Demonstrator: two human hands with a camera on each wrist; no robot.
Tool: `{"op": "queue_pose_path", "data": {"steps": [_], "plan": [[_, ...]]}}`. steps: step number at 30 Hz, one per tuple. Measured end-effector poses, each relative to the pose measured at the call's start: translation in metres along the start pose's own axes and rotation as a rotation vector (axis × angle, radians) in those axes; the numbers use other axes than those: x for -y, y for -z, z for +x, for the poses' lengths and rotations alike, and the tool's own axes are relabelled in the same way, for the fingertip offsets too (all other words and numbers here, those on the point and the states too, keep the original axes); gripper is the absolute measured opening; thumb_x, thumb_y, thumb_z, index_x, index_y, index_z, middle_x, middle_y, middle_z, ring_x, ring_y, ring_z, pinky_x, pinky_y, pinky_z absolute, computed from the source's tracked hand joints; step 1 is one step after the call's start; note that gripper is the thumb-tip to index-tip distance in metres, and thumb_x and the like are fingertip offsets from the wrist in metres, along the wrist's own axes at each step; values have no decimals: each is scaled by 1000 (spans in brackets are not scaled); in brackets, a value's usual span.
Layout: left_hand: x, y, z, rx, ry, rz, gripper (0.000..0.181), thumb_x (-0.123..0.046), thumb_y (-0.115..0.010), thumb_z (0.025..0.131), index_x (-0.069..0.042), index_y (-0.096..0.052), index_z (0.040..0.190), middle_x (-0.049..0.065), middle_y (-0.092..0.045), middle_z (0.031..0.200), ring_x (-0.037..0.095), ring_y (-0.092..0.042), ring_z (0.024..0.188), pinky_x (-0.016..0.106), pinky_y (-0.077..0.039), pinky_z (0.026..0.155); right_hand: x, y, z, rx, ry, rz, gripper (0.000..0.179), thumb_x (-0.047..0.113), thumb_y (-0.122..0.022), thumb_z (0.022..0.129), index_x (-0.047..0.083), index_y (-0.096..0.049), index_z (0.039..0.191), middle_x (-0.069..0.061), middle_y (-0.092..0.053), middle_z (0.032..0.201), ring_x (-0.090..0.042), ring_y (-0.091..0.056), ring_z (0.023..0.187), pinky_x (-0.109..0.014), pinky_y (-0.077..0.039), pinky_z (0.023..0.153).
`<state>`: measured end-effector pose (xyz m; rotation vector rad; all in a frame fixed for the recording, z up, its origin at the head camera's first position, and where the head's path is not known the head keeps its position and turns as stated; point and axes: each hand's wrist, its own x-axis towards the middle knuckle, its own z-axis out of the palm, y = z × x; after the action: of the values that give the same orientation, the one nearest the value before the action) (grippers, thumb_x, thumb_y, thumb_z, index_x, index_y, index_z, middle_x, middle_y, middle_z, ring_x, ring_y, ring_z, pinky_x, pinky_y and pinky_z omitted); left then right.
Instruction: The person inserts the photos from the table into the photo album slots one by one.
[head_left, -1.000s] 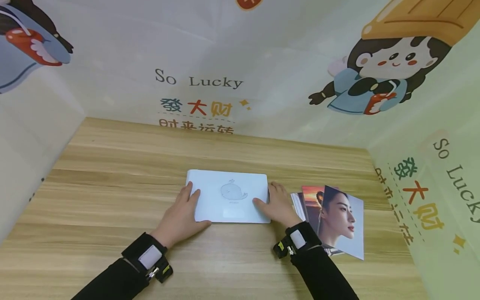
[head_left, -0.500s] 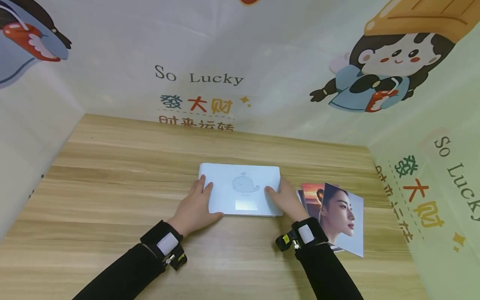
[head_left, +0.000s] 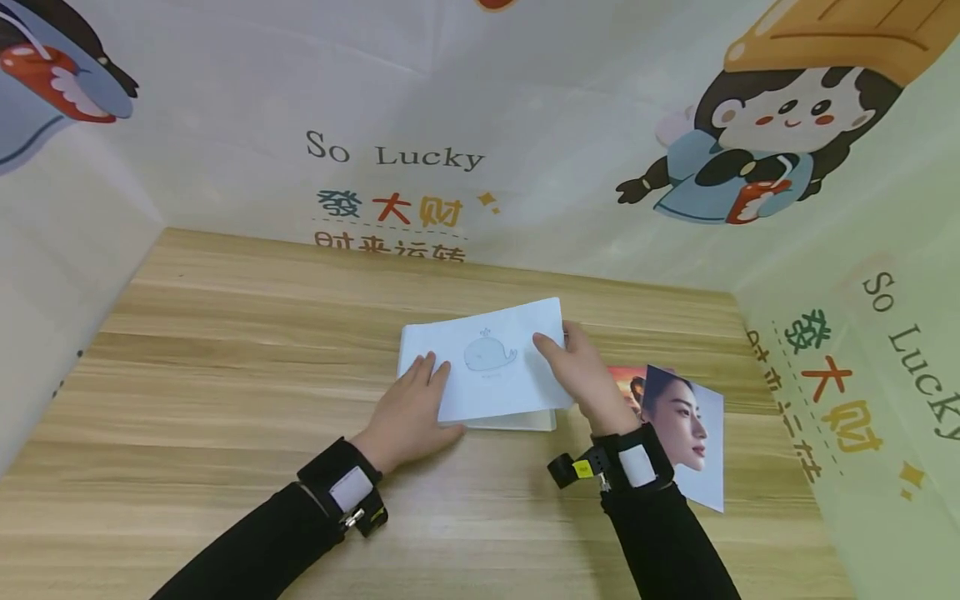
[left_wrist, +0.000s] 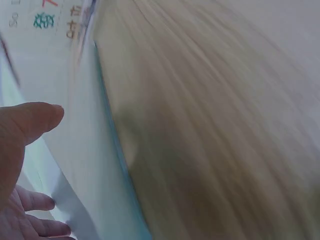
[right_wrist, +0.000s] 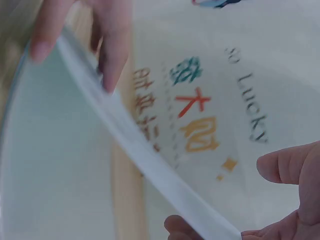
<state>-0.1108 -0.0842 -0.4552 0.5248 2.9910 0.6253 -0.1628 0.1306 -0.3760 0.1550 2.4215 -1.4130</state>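
Observation:
A white album [head_left: 491, 392] with a small whale drawn on its cover lies on the wooden table. Its right side is raised at a slant, and a pale layer [head_left: 525, 421] shows underneath. My right hand [head_left: 592, 383] pinches the raised cover at the right edge, thumb on top and fingers behind. Across the left part of the cover rest the extended fingers of my left hand [head_left: 408, 421], its thumb by the lower edge. In the right wrist view, the lifted cover [right_wrist: 150, 162] runs as a pale band between the two hands.
Several photo prints lie overlapped right of the album, a profile portrait [head_left: 697, 454] on top and a sunset-coloured print [head_left: 624, 382] beneath, partly behind the right hand. White printed sheeting [head_left: 525, 225] borders the wooden tabletop [head_left: 262, 333] at the back and sides.
Both hands slid the album rightward and away, up beside the photos. Then the right hand raised the cover's right side, while the left fingers moved further onto the cover.

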Motion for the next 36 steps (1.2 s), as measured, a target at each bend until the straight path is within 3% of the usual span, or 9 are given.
{"op": "queue_pose_path", "data": {"steps": [4,8,13,18,25,29,33,36], "plan": [[-12,4,5,-57,-38,-33,82,-43,-67,75,2,-36,136,25,-35,137,37,-34,126,48,-37,96,24,-2,-11,25,37,111,55,28,-44,95,-2,-26,138,-22,-42,126,-32,-50,104,-43,-46,82],[-22,12,10,-165,-81,-62,74,-35,-68,74,0,-40,134,19,-41,135,31,-40,123,44,-44,89,44,-7,-20,64,78,191,51,29,-42,96,2,-28,137,-19,-46,119,-30,-52,100,-41,-48,80],[-29,22,13,-287,-114,-84,71,-30,-67,74,0,-40,133,15,-43,133,27,-43,119,40,-49,82,62,-18,-29,127,175,261,45,28,-37,98,1,-32,134,-17,-46,121,-30,-50,106,-43,-42,87],[-34,35,14,-453,-138,-177,69,-21,-69,72,2,-39,130,18,-46,126,29,-46,113,43,-49,80,72,-33,-37,196,323,326,45,26,-30,100,-5,-34,133,-20,-41,129,-29,-41,116,-45,-32,97],[-34,64,9,-675,-245,-271,63,-1,-64,68,5,-40,127,22,-48,119,32,-49,105,43,-45,84,72,-50,-37,300,482,418,49,25,-20,101,-7,-30,137,-22,-37,136,-33,-41,120,-42,-34,99],[-28,80,2,-743,-260,-258,55,2,-55,72,6,-44,125,23,-52,116,32,-52,103,42,-46,81,61,-58,-31,365,506,380,51,28,-18,101,-5,-28,139,-21,-35,138,-32,-38,124,-41,-34,100],[-17,96,-7,-760,-217,-187,49,2,-52,74,8,-46,122,24,-53,114,33,-53,101,42,-48,76,45,-66,-23,371,437,246,52,31,-23,101,-6,-30,138,-22,-38,137,-33,-37,126,-42,-33,100],[-8,108,-14,-777,-165,-158,49,2,-52,74,10,-48,122,25,-54,114,34,-52,103,43,-45,82,30,-69,-14,333,358,100,53,34,-27,100,-3,-31,138,-19,-39,137,-30,-35,127,-42,-31,102]]}}
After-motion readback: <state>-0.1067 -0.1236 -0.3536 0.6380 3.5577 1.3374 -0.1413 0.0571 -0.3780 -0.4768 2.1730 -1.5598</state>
